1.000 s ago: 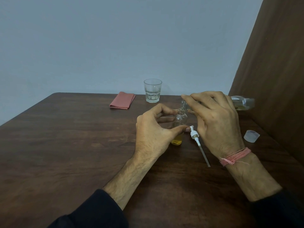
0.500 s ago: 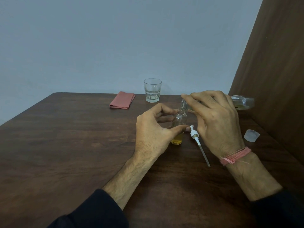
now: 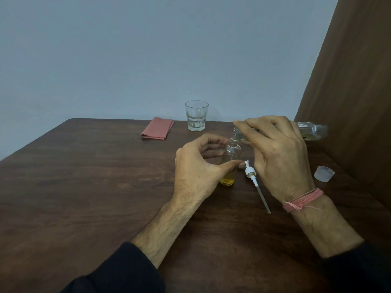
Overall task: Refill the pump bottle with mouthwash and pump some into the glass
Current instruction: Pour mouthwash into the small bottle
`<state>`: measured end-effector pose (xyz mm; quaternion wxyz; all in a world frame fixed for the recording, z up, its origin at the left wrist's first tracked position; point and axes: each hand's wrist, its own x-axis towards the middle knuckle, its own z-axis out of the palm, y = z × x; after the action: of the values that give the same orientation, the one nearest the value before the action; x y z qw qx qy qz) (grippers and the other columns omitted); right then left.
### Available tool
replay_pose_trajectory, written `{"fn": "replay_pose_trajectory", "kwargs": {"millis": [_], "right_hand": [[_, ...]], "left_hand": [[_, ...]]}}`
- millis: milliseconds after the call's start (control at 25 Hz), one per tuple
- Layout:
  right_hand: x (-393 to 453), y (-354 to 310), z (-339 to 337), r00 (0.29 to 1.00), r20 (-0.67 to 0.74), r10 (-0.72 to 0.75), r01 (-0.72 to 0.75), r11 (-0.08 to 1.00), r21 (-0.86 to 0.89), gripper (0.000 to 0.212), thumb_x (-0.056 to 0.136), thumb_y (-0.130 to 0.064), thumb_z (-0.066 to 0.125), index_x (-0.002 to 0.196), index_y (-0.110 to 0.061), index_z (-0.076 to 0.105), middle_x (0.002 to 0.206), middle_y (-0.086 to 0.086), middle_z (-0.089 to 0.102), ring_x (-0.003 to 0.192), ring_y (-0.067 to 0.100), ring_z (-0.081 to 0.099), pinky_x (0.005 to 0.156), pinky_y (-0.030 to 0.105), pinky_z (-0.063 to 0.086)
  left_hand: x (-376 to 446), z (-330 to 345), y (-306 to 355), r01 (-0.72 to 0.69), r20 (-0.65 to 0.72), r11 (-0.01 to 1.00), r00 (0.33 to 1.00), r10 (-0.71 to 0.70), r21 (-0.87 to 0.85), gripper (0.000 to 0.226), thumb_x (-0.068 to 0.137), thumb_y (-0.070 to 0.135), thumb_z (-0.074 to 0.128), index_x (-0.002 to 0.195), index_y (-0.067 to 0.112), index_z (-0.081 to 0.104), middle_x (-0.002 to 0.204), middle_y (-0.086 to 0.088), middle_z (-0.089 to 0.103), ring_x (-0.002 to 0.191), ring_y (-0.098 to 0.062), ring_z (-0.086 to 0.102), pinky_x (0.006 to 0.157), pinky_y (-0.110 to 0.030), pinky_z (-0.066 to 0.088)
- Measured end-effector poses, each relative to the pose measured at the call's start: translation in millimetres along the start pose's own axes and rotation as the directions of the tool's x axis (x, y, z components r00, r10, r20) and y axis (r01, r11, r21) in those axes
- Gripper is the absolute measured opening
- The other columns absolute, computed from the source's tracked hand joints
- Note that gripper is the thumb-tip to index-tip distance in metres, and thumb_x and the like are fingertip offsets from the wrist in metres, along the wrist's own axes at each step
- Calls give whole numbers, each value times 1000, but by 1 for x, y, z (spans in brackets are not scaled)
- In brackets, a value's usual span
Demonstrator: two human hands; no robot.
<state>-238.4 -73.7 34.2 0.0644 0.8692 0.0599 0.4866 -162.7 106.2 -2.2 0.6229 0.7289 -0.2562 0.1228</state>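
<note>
Now the small clear glass pump bottle (image 3: 230, 163), pinched by the left hand (image 3: 196, 172), should be kept upright while the clear plastic mouthwash bottle (image 3: 311, 131), gripped tilted by the right hand (image 3: 277, 155), is poured slowly, mouth kept close over neck.

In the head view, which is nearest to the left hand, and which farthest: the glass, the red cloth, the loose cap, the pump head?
From the left hand:
1. Pump head, lying at the thumb tip, to its right.
2. Glass, behind, at the table's far edge.
3. Red cloth, back left; close to the glass's rank.
4. Loose cap, far right.
</note>
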Motion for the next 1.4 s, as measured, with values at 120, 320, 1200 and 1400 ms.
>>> {"fn": "replay_pose_trajectory", "kwargs": {"millis": [120, 320, 1200, 1400], "right_hand": [[0, 0, 0, 1000, -2, -1, 1, 1000, 5, 64, 85, 8, 78, 145, -12, 68, 130, 5, 73, 116, 37, 63, 102, 51, 46], [0, 0, 0, 1000, 3, -2, 2, 1000, 0, 65, 85, 7, 78, 146, -13, 68, 130, 6, 73, 117, 37, 63, 102, 51, 46], [-1, 3, 4, 1000, -2, -2, 2, 1000, -11, 68, 84, 8, 79, 147, -15, 67, 130, 2, 72, 117, 34, 61, 103, 48, 44], [-1, 3, 3, 1000, 1, -6, 6, 1000, -12, 69, 84, 8, 78, 147, -15, 66, 131, 3, 72, 118, 34, 61, 103, 47, 43]], "left_hand": [[1, 0, 0, 33, 10, 999, 999, -33, 6, 59, 60, 48, 113, 112, 33, 87, 101, 23, 87, 93, 11, 81, 81, -12, 65], [1, 0, 0, 51, 19, 999, 999, -51, 13, 60, 61, 48, 113, 114, 32, 87, 100, 20, 87, 92, 10, 82, 84, -16, 67], [7, -2, -14, 181, 161, 983, 970, -185, 39, 55, 58, 41, 116, 104, 32, 87, 96, 24, 87, 93, 7, 83, 89, -24, 70], [7, -1, -15, 192, 160, 981, 968, -193, 22, 57, 58, 39, 116, 107, 29, 88, 98, 19, 88, 96, 3, 85, 91, -30, 72]]}}
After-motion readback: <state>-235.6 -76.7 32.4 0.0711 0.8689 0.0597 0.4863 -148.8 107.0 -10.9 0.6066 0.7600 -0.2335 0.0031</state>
